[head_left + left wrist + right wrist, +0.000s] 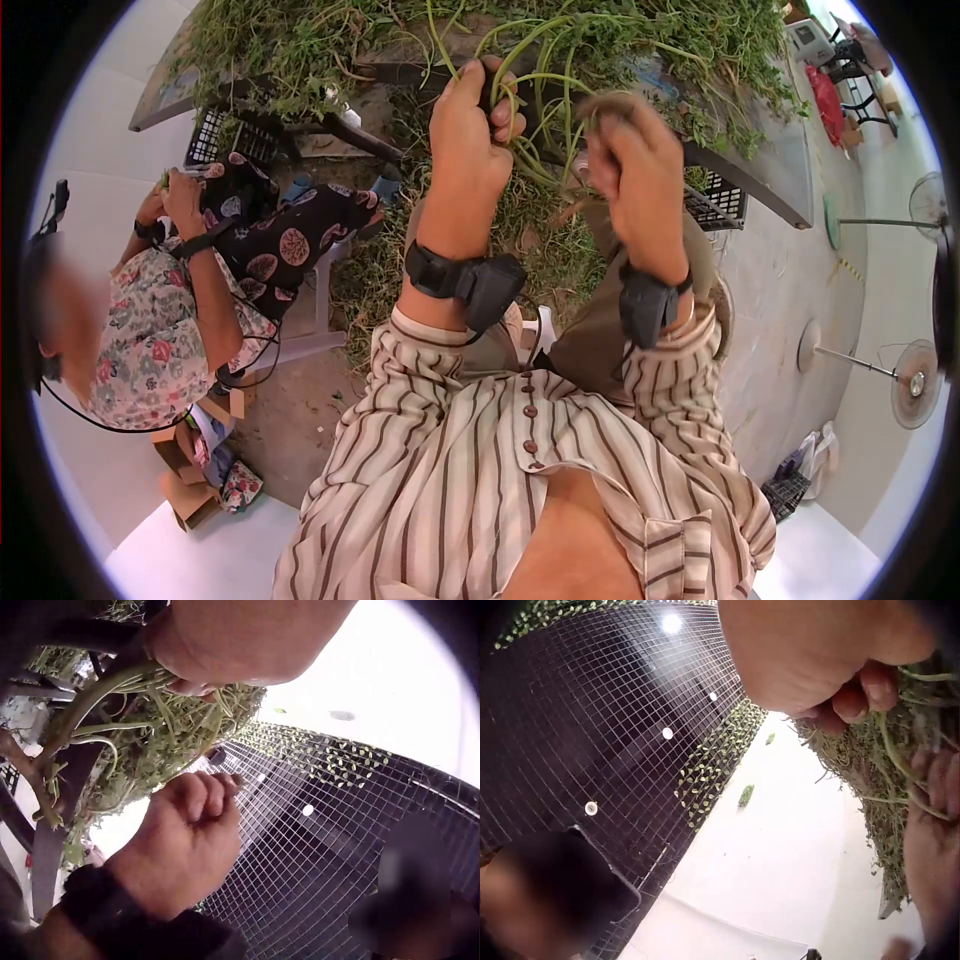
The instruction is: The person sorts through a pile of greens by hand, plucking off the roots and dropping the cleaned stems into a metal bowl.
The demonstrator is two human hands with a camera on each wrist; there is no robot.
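Note:
My left hand (475, 140) grips a loose bunch of long green plant stems (535, 85) over the near edge of the table. The stems arch out from its fingers toward the right and droop between the hands. My right hand (640, 170), blurred in the head view, is close beside the bunch. In the left wrist view the right hand (184, 840) has curled fingers. In the right wrist view, a stem (889, 746) overlaps the right hand's curled fingertips (877, 686) and runs toward the left hand (934, 787). I cannot tell whether the right hand pinches it.
Cut greenery (300, 50) is heaped across the table (790, 185). Below, more stems (370, 290) cover the floor between my legs. Black crates (725, 200) stand under the table. Another person (165, 330) sits at the left. Fans (915, 380) stand at the right.

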